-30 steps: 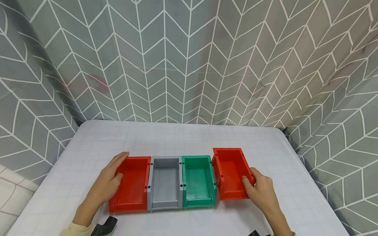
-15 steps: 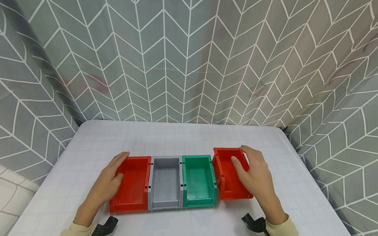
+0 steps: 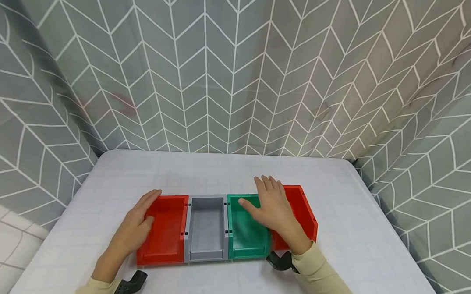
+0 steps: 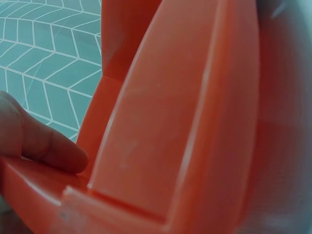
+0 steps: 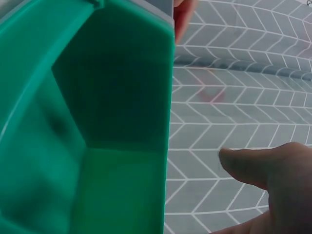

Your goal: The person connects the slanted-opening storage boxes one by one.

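A red storage bin (image 3: pixel 164 231), a grey bin (image 3: pixel 207 229) and a green bin (image 3: pixel 249 235) stand side by side in a row on the table. Right of the green one is a second red bin (image 3: pixel 301 207), partly hidden by my right hand and forearm. My left hand (image 3: pixel 133 228) grips the left wall of the first red bin, thumb inside it; the left wrist view has the thumb on the red wall (image 4: pixel 161 112). Above the green and right red bins hovers my right hand (image 3: pixel 272 205), fingers straight, holding nothing. In the right wrist view its thumb is apart from the green bin.
The bins stand on a white-covered table (image 3: pixel 210 172). Grey patterned curtains (image 3: pixel 230 76) hang behind it and along both sides. Black wrist mounts are on both forearms, the left one (image 3: pixel 131 283) near the table's front.
My right hand has let go of the right red bin's front right edge, lifted, and moved left over the green bin. The left hand and the bins have hardly moved.
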Demonstrator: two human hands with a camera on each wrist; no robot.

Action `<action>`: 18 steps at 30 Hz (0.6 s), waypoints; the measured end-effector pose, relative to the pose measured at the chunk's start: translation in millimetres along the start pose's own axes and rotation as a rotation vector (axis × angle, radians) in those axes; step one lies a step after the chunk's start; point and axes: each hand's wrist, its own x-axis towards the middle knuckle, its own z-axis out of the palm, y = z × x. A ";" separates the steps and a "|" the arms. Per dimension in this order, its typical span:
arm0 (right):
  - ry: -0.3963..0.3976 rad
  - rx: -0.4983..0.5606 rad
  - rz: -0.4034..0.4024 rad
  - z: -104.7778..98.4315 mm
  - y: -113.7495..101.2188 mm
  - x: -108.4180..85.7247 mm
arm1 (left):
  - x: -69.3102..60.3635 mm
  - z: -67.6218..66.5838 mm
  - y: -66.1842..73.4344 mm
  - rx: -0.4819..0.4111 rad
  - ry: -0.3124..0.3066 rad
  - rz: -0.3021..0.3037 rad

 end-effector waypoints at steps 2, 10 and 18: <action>-0.006 -0.022 -0.005 0.2 -1.0 -0.9 | 0.1 -0.6 0.9 0.003 0.000 0.000; 0.006 -0.069 -0.019 3.9 -0.6 -4.2 | -0.6 0.1 3.3 -0.007 -0.002 0.002; 0.025 -0.086 -0.038 6.8 -1.0 -4.3 | -1.1 0.7 3.1 -0.002 0.008 0.004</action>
